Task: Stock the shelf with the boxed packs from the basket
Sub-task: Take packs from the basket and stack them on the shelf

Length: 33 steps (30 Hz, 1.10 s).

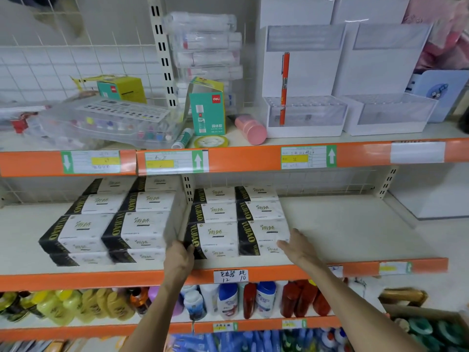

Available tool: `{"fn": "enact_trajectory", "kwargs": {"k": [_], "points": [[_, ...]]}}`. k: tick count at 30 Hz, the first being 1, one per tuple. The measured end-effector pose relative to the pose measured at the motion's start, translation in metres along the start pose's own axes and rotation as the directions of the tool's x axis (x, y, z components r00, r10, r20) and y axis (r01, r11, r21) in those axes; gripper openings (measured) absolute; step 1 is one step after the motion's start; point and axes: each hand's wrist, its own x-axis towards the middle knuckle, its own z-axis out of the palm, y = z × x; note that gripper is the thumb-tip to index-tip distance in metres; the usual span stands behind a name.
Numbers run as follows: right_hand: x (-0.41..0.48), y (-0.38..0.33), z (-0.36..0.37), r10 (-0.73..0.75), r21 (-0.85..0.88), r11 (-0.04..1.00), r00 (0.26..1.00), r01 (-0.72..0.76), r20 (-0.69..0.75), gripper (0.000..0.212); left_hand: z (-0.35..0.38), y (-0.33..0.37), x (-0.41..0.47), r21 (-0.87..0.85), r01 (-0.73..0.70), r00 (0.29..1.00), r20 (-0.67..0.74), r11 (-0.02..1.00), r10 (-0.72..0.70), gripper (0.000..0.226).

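Left hand [179, 257]: fingers were curled round the front left corner of the near pack [215, 237].
Right hand [295, 246]: open, fingers straight, flat against the right side of the pack next to it [264, 233].
Packs: two blocks of stacked rows on the middle shelf [355, 224], right block being squared up.
Progress: looked mostly stocked imo, though the shelf's right half sat bare.
Basket: not in view, so couldn't tell what was left.

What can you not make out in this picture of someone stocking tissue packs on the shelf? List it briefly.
- Basket: not in the head view, outside the frame.
- Left hand fingertips: hidden behind the front pack.
- Price tags: writing too small and blurred.
- Rear packs: shadowed under the upper shelf edge; count unclear.
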Motion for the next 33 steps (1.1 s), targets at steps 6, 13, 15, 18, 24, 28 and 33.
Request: {"fn": "enact_trajectory", "kwargs": {"k": [6,13,15,18,24,28,33], "points": [[-0.019,-0.014,0.007,-0.094,-0.149,0.987,0.971,0.062,-0.220,0.044,-0.004,0.001,-0.031,0.026,-0.147,0.988,-0.036,0.989,0.148,0.015],[-0.033,-0.019,0.030,-0.244,-0.115,0.969,0.924,0.219,-0.295,0.038,-0.029,-0.023,-0.056,0.113,-0.199,0.980,0.021,0.973,0.198,0.031],[-0.044,-0.023,0.040,-0.270,-0.106,0.963,0.915,0.249,-0.301,0.035,-0.038,-0.038,-0.065,0.146,-0.210,0.978,0.036,0.967,0.207,0.030],[-0.060,-0.037,0.059,-0.356,-0.116,0.934,0.889,0.337,-0.288,0.028,-0.057,-0.063,-0.076,0.165,-0.191,0.981,0.051,0.968,0.185,0.032],[-0.096,-0.086,0.120,-0.445,-0.107,0.896,0.872,0.432,-0.206,0.029,-0.115,-0.136,-0.082,0.158,-0.133,0.990,0.072,0.978,0.123,0.024],[-0.134,-0.132,0.189,-0.505,-0.132,0.861,0.856,0.492,-0.106,0.031,-0.161,-0.208,-0.083,0.187,-0.104,0.994,0.058,0.977,0.095,0.030],[-0.196,-0.176,0.299,-0.489,-0.194,0.845,0.867,0.498,0.096,0.030,-0.221,-0.329,-0.083,0.227,0.068,0.983,0.153,0.972,-0.104,0.035]]}}
